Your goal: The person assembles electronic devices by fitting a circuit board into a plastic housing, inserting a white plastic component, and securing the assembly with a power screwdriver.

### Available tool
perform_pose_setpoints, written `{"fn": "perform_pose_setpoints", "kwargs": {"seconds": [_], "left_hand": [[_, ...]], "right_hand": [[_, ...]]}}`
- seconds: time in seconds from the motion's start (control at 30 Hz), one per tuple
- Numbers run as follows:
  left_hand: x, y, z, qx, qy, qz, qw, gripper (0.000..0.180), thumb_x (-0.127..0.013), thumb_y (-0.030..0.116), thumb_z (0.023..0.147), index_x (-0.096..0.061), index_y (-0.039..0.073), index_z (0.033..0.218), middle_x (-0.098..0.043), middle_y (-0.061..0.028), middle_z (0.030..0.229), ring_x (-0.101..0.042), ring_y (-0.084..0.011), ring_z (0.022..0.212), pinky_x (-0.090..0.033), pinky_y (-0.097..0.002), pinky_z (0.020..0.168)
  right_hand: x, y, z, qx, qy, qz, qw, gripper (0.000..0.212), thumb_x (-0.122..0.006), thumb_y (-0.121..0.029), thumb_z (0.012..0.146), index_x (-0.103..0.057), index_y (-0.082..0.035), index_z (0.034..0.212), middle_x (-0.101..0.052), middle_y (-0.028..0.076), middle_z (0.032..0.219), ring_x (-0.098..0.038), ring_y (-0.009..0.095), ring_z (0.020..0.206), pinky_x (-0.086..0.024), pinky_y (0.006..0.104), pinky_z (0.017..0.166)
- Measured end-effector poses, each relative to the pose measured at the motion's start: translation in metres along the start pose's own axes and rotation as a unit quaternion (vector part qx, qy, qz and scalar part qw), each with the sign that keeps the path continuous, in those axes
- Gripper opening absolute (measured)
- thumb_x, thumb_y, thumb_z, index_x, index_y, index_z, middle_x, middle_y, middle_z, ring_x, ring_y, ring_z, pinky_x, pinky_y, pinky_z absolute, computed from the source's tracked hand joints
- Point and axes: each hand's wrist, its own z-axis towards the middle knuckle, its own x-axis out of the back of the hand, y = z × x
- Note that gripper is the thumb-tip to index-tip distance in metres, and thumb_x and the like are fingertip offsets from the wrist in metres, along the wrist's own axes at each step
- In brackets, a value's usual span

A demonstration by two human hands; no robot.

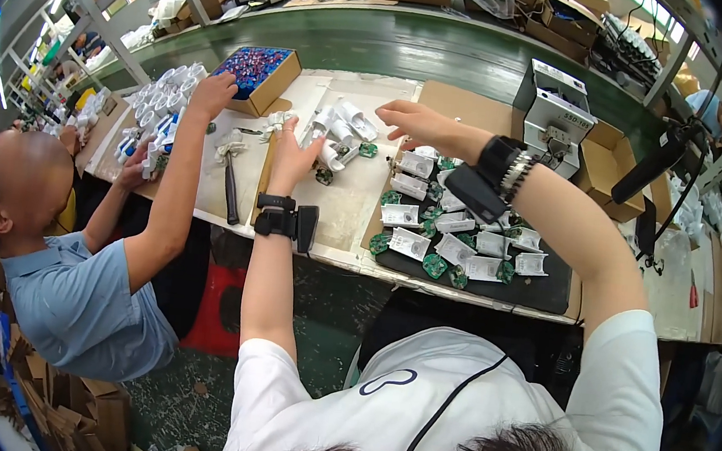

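Note:
My left hand [295, 159] is over the worktable, its thumb and index finger apart. Beside its thumb lies a small group of white plastic housings [356, 119] with green circuit boards [368, 150]; whether the thumb touches one I cannot tell. Farther right, my right hand [427, 128] hovers with fingers stretched out and nothing visible in them. Below it, a black mat [504, 292] carries several half-round white housings [409, 243] with round green circuit boards [434, 266] attached or beside them. Both my wrists wear dark straps with a black device.
On my left, a co-worker in a blue shirt [90, 294] reaches to a cardboard box [277, 85] of small blue and red parts. A hammer [231, 187] lies between us. A grey machine [557, 105] and an open carton [611, 168] stand right. Behind runs a green conveyor [380, 44].

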Motion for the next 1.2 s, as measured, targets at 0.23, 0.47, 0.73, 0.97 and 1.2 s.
{"fn": "perform_pose_setpoints", "kwargs": {"seconds": [0.23, 0.47, 0.73, 0.97, 1.2], "left_hand": [[0.002, 0.057, -0.034, -0.156, -0.126, 0.187, 0.962, 0.055, -0.076, 0.033, 0.071, -0.059, 0.007, 0.117, -0.047, -0.0215, 0.131, -0.048, -0.0356, 0.12, -0.04, -0.0402, 0.099], [0.006, 0.059, -0.026, -0.091, -0.249, 0.181, 0.947, 0.05, -0.074, 0.028, 0.069, -0.058, 0.004, 0.11, -0.049, -0.0194, 0.125, -0.049, -0.0342, 0.115, -0.043, -0.039, 0.095], [-0.005, 0.04, -0.03, -0.103, -0.191, 0.154, 0.964, 0.036, -0.065, 0.011, 0.066, -0.05, 0.001, 0.097, -0.051, -0.0156, 0.102, -0.052, -0.0338, 0.099, -0.044, -0.0389, 0.086], [0.008, 0.019, -0.047, -0.103, -0.069, 0.065, 0.99, 0.03, -0.058, 0.003, 0.067, -0.051, 0.002, 0.096, -0.049, -0.0158, 0.102, -0.049, -0.0333, 0.098, -0.041, -0.0386, 0.087], [0.018, 0.022, -0.045, -0.141, -0.045, 0.197, 0.969, 0.039, -0.064, 0.008, 0.068, -0.058, 0.004, 0.107, -0.047, -0.0183, 0.125, -0.042, -0.035, 0.12, -0.035, -0.0408, 0.101]], "right_hand": [[0.02, -0.008, -0.078, 0.043, -0.044, 0.015, 0.998, 0.048, -0.045, -0.039, 0.099, -0.046, -0.007, 0.134, -0.048, 0.009, 0.129, -0.056, 0.016, 0.102, -0.048, 0.0324, 0.087], [0.047, -0.004, -0.149, 0.065, -0.039, 0.024, 0.997, 0.04, -0.048, -0.03, 0.098, -0.05, -0.007, 0.131, -0.053, 0.006, 0.124, -0.058, 0.012, 0.097, -0.048, 0.0283, 0.084], [0.07, 0.017, -0.184, 0.054, -0.022, 0.027, 0.998, 0.035, -0.052, -0.021, 0.095, -0.052, -0.005, 0.126, -0.055, 0.005, 0.12, -0.058, 0.01, 0.095, -0.048, 0.025, 0.081], [0.075, 0.026, -0.202, 0.076, -0.024, 0.033, 0.996, 0.034, -0.054, -0.017, 0.093, -0.052, -0.003, 0.124, -0.056, 0.006, 0.117, -0.057, 0.01, 0.095, -0.047, 0.025, 0.081], [0.066, 0.024, -0.229, 0.087, -0.022, -0.024, 0.996, 0.036, -0.059, -0.016, 0.091, -0.053, -0.003, 0.124, -0.06, 0.007, 0.111, -0.058, 0.012, 0.091, -0.048, 0.0258, 0.077]]}}
